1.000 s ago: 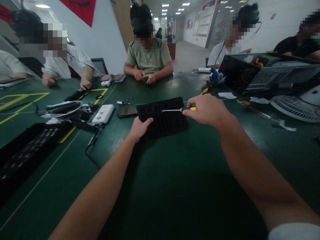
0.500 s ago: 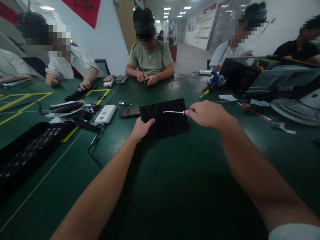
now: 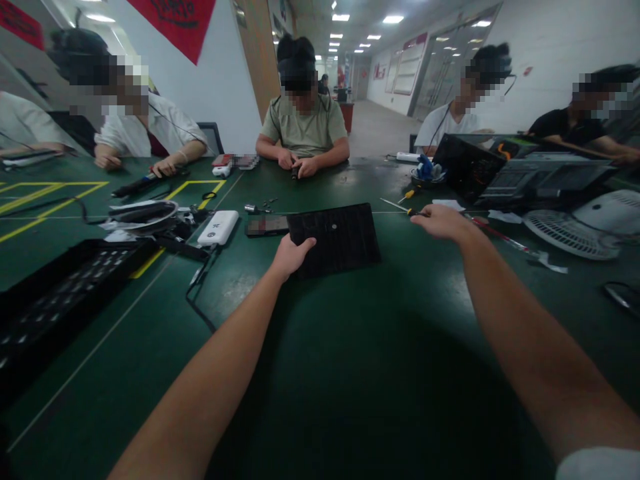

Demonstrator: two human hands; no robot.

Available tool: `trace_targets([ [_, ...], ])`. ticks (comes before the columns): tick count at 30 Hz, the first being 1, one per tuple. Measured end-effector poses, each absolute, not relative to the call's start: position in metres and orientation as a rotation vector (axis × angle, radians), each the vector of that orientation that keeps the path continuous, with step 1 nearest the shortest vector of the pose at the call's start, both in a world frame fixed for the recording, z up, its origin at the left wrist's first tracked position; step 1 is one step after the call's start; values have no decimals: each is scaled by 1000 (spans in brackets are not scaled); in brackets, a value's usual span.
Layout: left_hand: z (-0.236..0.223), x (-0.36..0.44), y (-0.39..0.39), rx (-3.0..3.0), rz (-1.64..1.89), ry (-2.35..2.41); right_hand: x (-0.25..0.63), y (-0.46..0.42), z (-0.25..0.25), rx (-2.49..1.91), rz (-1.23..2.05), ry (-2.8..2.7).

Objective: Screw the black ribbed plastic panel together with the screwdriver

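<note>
The left hand (image 3: 293, 257) grips a flat black rectangular panel (image 3: 350, 243) by its left edge, thumb across the face, probably to steady it. The right hand (image 3: 440, 221) grasps a thin steel-shafted screwdriver (image 3: 399, 207) by its handle, apart from the panel, leaving the small round silver disc (image 3: 335, 227) on that face uncovered. The panel sits mid-way across the dark green table (image 3: 350, 347), likely for easy reach; small metal pieces (image 3: 271, 202) lie beyond its left corner.
</note>
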State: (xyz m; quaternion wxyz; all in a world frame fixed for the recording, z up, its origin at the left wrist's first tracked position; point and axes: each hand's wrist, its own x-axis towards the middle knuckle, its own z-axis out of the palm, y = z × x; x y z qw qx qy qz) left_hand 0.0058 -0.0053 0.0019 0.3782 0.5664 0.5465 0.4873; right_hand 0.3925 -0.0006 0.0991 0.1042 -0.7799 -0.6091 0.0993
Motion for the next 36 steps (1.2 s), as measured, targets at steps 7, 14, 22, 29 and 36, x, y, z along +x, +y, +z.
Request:
trace_targets([
  [7,2,6,-6,1434,1263,1379,457,-13,37,-2643,187,-1400],
  [14,-2,7,-3,1426,1275,1391,491,-39,16,-2671,-92,-1157],
  [22,-2,21,-15,1656,1068,1576,382,-75,10,-1903,-157,-1779],
  [29,4,40,-37,2073,678,1296,260,-114,11,-1532,-17,-2205],
  [36,10,30,-35,1947,722,1164,278,-79,15,-1694,61,-2179],
])
